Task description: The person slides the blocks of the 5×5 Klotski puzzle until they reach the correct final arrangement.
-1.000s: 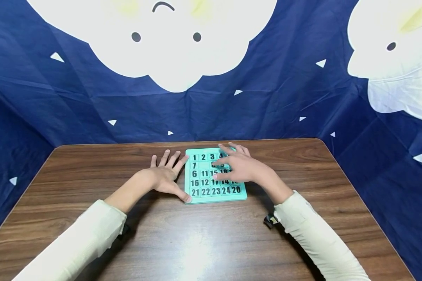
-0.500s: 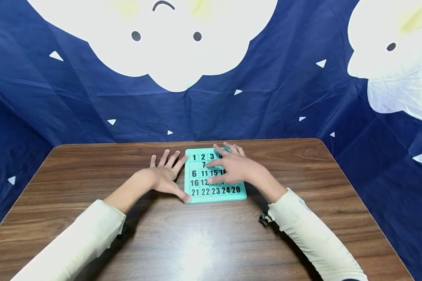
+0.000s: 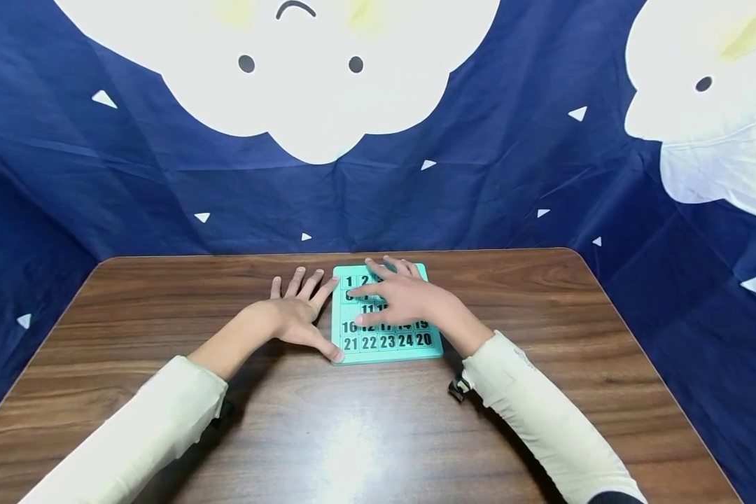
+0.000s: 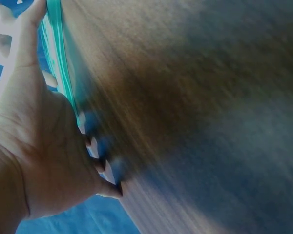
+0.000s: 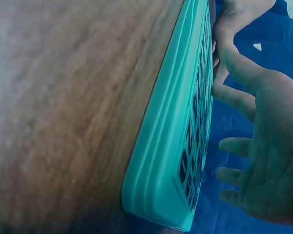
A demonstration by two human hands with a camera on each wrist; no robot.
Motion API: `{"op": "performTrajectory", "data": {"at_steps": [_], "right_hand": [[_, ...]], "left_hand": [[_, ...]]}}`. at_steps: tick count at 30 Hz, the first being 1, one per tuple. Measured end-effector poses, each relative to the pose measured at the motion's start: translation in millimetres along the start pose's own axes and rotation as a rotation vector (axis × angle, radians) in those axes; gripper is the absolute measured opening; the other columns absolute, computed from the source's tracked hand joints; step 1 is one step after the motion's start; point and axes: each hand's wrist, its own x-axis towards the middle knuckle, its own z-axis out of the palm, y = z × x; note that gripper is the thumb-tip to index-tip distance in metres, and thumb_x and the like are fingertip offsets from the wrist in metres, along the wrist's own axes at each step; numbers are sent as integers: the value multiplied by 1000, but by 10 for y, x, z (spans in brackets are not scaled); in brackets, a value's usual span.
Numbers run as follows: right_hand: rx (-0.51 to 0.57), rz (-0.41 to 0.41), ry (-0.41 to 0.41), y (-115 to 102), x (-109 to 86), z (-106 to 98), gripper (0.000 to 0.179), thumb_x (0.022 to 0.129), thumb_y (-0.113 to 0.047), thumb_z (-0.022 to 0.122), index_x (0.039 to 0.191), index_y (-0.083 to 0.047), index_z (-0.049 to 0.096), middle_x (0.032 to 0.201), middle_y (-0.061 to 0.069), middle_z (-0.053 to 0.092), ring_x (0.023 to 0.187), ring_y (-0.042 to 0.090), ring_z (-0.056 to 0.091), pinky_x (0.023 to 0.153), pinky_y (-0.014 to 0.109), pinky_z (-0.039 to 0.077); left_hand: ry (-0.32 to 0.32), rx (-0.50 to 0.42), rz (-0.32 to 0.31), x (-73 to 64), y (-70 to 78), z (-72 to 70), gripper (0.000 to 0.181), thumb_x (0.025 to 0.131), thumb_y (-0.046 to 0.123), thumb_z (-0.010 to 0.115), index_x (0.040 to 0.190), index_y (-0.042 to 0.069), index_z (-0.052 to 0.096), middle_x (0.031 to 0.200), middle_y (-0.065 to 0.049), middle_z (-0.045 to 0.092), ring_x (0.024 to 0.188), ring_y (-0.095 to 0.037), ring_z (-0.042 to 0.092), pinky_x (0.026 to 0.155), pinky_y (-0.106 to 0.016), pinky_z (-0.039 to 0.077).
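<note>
A turquoise number slide puzzle (image 3: 387, 355) with black-numbered tiles lies flat near the back of the table. Spread along its left side, my left hand (image 3: 292, 322) has its thumb at the lower left corner and its index fingertip at the upper left edge. My right hand (image 3: 403, 297) reaches over the tiles from the right, index fingertip on the leftmost tile of the second row and thumb lower down. The leftmost slot of the third row is bare. Part of the number grid is hidden under this hand. The right wrist view shows the puzzle's thick ridged side (image 5: 158, 161).
The brown wood-grain table (image 3: 353, 434) stretches in front and to both sides. Behind it hangs a dark blue cloth (image 3: 378, 210) with white clouds and small triangles. A small black device (image 3: 458, 388) sits at the right sleeve cuff.
My right hand has moved left across the puzzle. Tile 7 has slid right, then tile 6 has gone up, so the bare slot is now in the third row. My left hand has stayed put.
</note>
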Motion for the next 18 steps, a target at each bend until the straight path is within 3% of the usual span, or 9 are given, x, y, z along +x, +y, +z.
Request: {"op": "performTrajectory", "data": {"at_steps": [4, 9, 13, 18], "right_hand": [[43, 3, 8, 80, -66, -1, 76, 104, -76, 65, 171, -47, 48, 193, 8, 6, 179, 46, 1, 139, 78, 5], [88, 20, 105, 303, -405, -4, 81, 100, -74, 73, 171, -42, 51, 192, 13, 11, 177, 51, 6, 136, 82, 7], [116, 60, 163, 505, -699, -9, 79, 98, -69, 78, 167, -36, 58, 191, 16, 14, 176, 52, 8, 135, 82, 8], [135, 89, 174, 656, -929, 42, 68, 98, -69, 79, 157, -35, 69, 190, 18, 18, 176, 53, 10, 134, 81, 8]], "left_hand": [[5, 0, 4, 3, 8, -13, 160, 72, 101, 74, 182, 27, -15, 190, -17, -20, 174, -48, -26, 132, -84, -14], [18, -21, 16, -8, 11, -7, 161, 71, 100, 76, 183, 27, -14, 190, -17, -19, 174, -48, -26, 133, -83, -14], [24, -22, 16, -10, 8, -3, 162, 70, 101, 77, 182, 28, -14, 190, -17, -19, 174, -48, -26, 133, -83, -14], [22, -20, 16, -6, -6, -2, 162, 70, 101, 77, 182, 27, -14, 190, -17, -20, 173, -48, -27, 133, -83, -14]]}}
